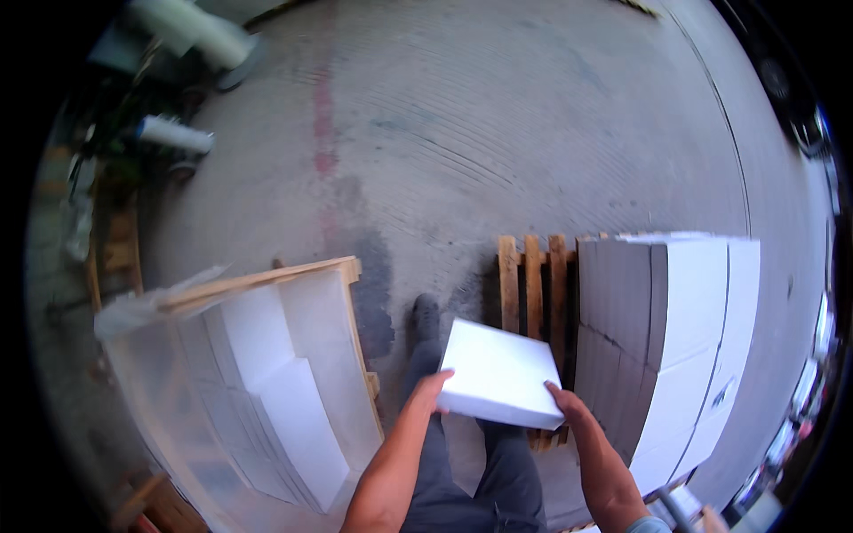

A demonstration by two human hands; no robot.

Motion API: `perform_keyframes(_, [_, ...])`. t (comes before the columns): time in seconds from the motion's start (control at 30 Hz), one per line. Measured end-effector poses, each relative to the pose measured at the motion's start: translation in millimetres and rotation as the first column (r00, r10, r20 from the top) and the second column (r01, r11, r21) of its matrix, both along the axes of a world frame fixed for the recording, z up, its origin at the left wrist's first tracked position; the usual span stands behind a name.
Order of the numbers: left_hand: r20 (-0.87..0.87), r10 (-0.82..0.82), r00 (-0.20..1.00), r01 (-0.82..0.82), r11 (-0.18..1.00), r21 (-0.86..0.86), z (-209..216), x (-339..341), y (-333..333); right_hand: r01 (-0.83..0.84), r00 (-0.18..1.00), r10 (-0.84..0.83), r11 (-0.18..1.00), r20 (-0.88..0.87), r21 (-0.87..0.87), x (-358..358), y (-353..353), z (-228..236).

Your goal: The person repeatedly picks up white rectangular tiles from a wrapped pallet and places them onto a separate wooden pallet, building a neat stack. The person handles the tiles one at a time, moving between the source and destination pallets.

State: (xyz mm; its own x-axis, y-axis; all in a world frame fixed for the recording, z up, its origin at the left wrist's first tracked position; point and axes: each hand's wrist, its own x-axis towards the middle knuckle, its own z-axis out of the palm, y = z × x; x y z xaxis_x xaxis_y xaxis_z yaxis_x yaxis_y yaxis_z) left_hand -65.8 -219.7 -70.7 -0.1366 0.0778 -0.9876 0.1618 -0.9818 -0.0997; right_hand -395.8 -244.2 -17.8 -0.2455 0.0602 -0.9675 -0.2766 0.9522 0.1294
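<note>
Between my two hands is a flat white box [502, 369], held slightly tilted above my legs. My left hand [435, 389] grips its left edge, with the thumb near the top face. At the opposite edge my right hand [566, 402] holds on, thumb on the top face. Left of me is a wooden-framed crate [342, 306] with a plastic sheet lining, and white boxes [302, 426] are stacked inside it. To my right, more white boxes [693, 302] form a tall block of even stacks on a slatted wooden pallet [533, 302].
Grey concrete floor [498, 133] stretches ahead, with a faded red line [323, 115]. Large pale rolls [200, 35] and a smaller wrapped roll [176, 135] stand at the far left. Parked vehicles line the right rim. A grey bar [675, 511] shows at the lower right.
</note>
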Motion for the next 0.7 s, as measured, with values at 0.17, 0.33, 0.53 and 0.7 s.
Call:
perform_keyframes(0.17, [0.029,0.356,0.934,-0.357,0.934,0.018,37.5,61.3,104.1,-0.395,0.918,0.394,0.919,0.038,0.017,62.1,3.3,1.4])
perform_keyframes(0.33, [0.083,0.620,0.781,-0.621,0.784,-0.008,55.6,134.2,200.4,-0.616,0.780,0.613,0.787,0.126,-0.016,194.5,-5.5,8.5])
perform_keyframes(0.53, [0.046,0.799,0.600,-0.790,0.600,-0.126,60.6,214.1,232.0,-0.686,0.697,0.706,0.708,0.128,-0.169,313.4,-20.3,-17.4])
perform_keyframes(0.7, [-0.005,0.909,0.416,-0.887,0.405,-0.222,38.5,284.0,248.4,-0.790,0.537,0.834,0.549,0.123,-0.274,445.9,-48.6,-17.7])
